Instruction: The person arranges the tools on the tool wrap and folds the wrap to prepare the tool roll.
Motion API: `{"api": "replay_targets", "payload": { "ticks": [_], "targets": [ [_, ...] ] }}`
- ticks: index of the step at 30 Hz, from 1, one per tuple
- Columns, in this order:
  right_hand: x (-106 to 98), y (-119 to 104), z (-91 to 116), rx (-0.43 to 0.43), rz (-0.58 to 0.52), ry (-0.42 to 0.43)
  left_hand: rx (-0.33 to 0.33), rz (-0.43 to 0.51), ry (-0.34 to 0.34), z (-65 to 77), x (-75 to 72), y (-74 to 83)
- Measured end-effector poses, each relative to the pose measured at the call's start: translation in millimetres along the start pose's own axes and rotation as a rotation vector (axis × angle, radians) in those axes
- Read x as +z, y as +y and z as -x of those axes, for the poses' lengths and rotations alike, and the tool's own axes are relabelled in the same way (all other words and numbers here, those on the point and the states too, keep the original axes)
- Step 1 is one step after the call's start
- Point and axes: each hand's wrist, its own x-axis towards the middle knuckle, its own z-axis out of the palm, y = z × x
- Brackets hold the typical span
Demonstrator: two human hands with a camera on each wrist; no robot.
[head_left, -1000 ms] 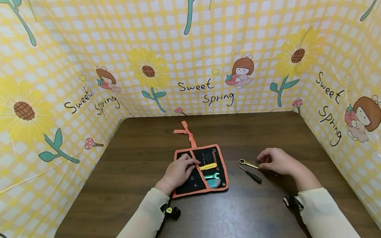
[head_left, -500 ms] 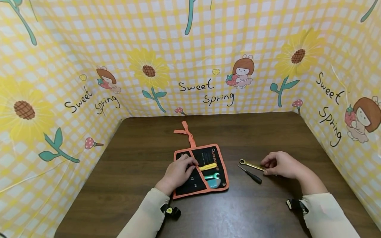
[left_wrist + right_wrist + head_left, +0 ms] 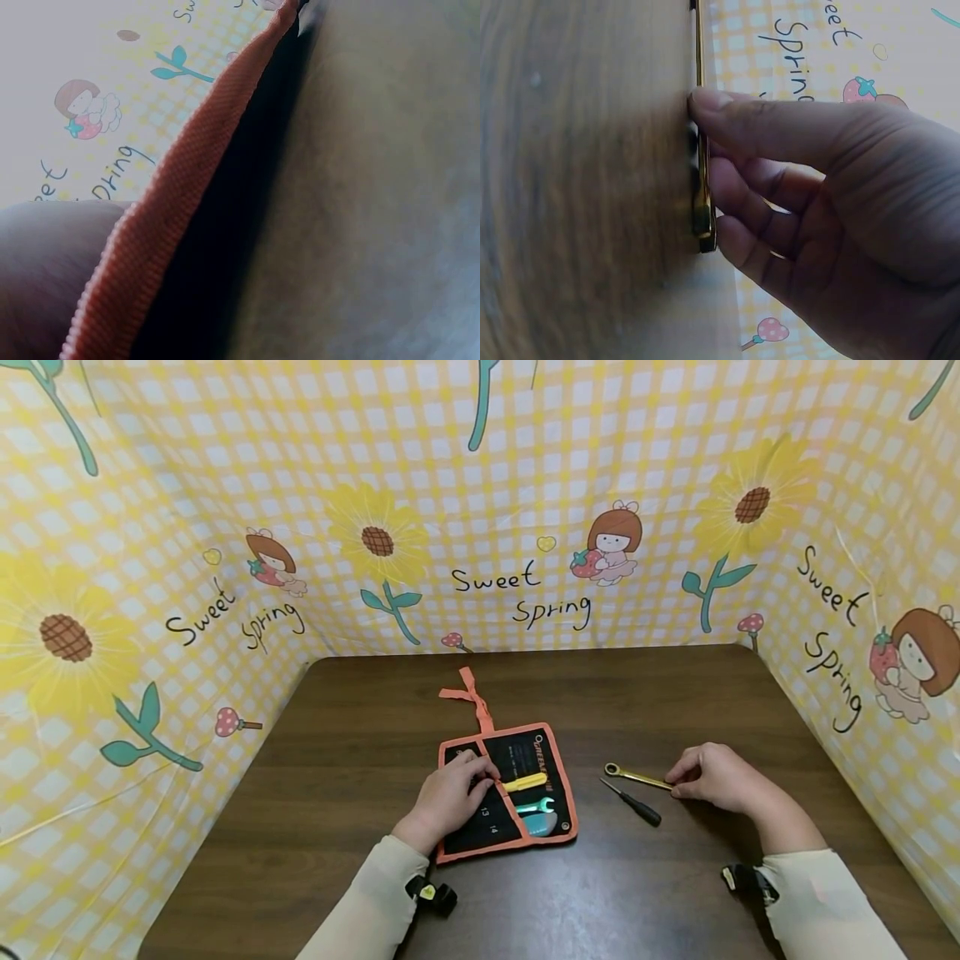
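Right hand (image 3: 712,774) pinches wrench (image 3: 637,776); only its wrist view shows the gripped end (image 3: 706,238). Left hand (image 3: 448,789) rests on pouch (image 3: 502,818), grip unclear.

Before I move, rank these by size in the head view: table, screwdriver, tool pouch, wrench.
1. Table
2. Tool pouch
3. Wrench and screwdriver: too close to rank, since the right hand hides part of the wrench.
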Motion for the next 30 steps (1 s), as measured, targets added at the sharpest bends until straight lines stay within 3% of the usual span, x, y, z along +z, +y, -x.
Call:
{"api": "replay_targets", "payload": {
  "ticks": [6,30],
  "targets": [
    [1.3,2.9,0.2,0.014,0.049,0.027,-0.003,0.002,0.003,0.1,0.3,0.0],
    [7.3,6.9,-1.3,0.058,-0.015,0.057,-0.01,0.029,0.001,0.5,-3.1,2.3]
  ]
}}
